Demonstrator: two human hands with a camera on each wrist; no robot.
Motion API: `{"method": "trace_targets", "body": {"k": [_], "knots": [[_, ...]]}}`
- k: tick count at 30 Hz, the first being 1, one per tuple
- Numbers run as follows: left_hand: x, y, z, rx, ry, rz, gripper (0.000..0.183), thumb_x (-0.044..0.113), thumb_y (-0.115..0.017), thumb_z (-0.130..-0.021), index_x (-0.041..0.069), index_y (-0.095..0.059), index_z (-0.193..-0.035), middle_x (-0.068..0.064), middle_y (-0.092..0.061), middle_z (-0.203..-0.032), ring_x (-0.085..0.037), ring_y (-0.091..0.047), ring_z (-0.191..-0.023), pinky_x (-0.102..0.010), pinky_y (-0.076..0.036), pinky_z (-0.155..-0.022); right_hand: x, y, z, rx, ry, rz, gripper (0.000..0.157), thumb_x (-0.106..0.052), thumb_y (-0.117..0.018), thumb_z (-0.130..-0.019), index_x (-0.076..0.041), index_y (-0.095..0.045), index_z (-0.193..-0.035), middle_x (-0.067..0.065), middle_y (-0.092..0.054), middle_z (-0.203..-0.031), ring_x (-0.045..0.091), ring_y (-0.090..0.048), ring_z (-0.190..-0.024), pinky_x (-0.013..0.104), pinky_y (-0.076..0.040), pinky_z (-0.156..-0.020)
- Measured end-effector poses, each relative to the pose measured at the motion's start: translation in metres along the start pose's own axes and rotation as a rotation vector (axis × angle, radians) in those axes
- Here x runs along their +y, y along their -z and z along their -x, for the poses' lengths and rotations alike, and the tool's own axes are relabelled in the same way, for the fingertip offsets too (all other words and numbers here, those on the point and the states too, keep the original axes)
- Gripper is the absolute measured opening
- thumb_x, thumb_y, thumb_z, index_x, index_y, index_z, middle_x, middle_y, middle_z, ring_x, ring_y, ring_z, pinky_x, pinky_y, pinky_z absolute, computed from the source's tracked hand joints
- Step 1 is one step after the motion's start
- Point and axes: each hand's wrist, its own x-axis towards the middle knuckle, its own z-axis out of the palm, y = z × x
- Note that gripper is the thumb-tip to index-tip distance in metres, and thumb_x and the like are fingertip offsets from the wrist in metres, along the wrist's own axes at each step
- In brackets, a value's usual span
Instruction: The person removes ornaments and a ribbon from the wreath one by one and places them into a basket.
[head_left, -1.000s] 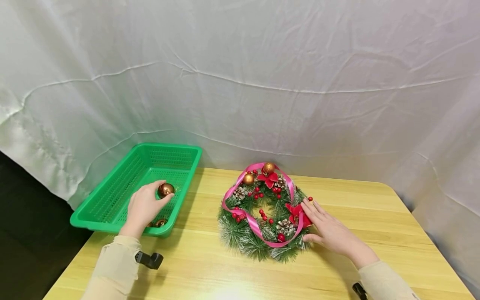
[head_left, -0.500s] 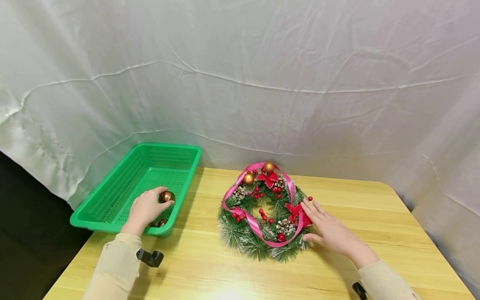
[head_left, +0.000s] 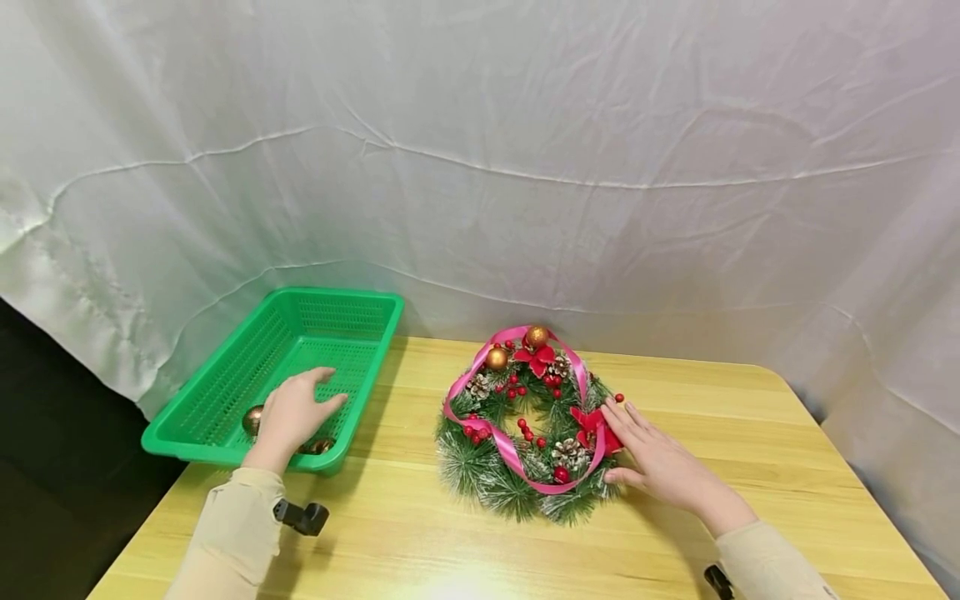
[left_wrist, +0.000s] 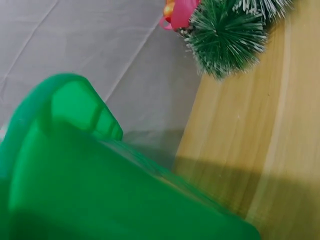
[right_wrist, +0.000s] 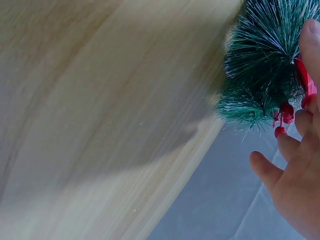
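Note:
My left hand (head_left: pixel 292 414) is inside the green basket (head_left: pixel 390 350), thumb and fingers spread apart with nothing between them. Just left of that hand lies a copper Christmas bauble (head_left: pixel 252 420), partly covered by it. More copper baubles (head_left: pixel 321 446) show below the wrist, near the basket's front wall. My right hand (head_left: pixel 663 467) rests with straight fingers on the right side of a green wreath (head_left: pixel 468 467), fingertips at a red poinsettia (head_left: pixel 592 423). In the right wrist view, its fingers (right_wrist: pixel 267 170) lie beside frosted needles and red berries (right_wrist: pixel 286 114).
A loop of pink ribbon (head_left: pixel 510 452) lies over the wreath, among pinecones (head_left: pixel 572 452) and two gold baubles (head_left: pixel 497 358). The wooden table (head_left: pixel 405 533) ends at a grey-white cloth backdrop (head_left: pixel 480 167). The basket overhangs the table's left edge.
My left hand has let go of the copper bauble, which has moved from its fingertips to the basket's left side, beside the hand. My right hand stays on the wreath.

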Motion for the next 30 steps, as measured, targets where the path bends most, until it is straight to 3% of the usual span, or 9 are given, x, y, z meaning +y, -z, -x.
{"method": "trace_targets", "body": {"k": [5, 13, 24, 30], "knots": [[0.015, 0.007, -0.002, 0.047, -0.032, 0.021, 0.053, 0.036, -0.063, -0.084, 0.010, -0.050, -0.129, -0.013, -0.056, -0.123, -0.034, -0.054, -0.105, -0.050, -0.047, -0.077, 0.000, 0.001, -0.001, 0.004, 0.006, 0.000, 0.091, -0.059, -0.054, -0.078, -0.013, -0.015, -0.146, 0.008, -0.009, -0.152, 0.032, -0.008, -0.137, 0.054, -0.020, -0.105], [0.057, 0.015, -0.008, 0.145, -0.137, 0.069, 0.054, 0.039, -0.062, -0.084, 0.012, -0.051, -0.129, -0.010, -0.057, -0.122, -0.031, -0.050, -0.112, -0.051, -0.040, -0.090, -0.001, 0.003, -0.002, 0.004, 0.001, -0.004, 0.090, -0.057, -0.054, -0.079, -0.011, -0.016, -0.146, 0.010, -0.010, -0.151, 0.035, -0.010, -0.136, 0.056, -0.020, -0.104], [0.104, -0.002, -0.023, 0.152, -0.209, 0.138, 0.054, 0.044, -0.062, -0.082, 0.016, -0.052, -0.128, -0.004, -0.057, -0.124, -0.026, -0.049, -0.116, -0.048, -0.034, -0.099, -0.001, 0.001, -0.001, 0.003, 0.005, -0.013, 0.091, -0.058, -0.054, -0.078, -0.013, -0.015, -0.146, 0.007, -0.009, -0.152, 0.034, -0.009, -0.137, 0.056, -0.022, -0.104], [0.125, -0.020, -0.029, 0.162, -0.260, 0.191, 0.053, 0.046, -0.062, -0.081, 0.017, -0.055, -0.124, -0.002, -0.059, -0.119, -0.022, -0.051, -0.113, -0.045, -0.035, -0.098, -0.001, 0.000, -0.001, 0.008, 0.007, -0.011, 0.091, -0.058, -0.054, -0.078, -0.013, -0.015, -0.146, 0.008, -0.010, -0.152, 0.034, -0.009, -0.137, 0.057, -0.022, -0.103]]}}
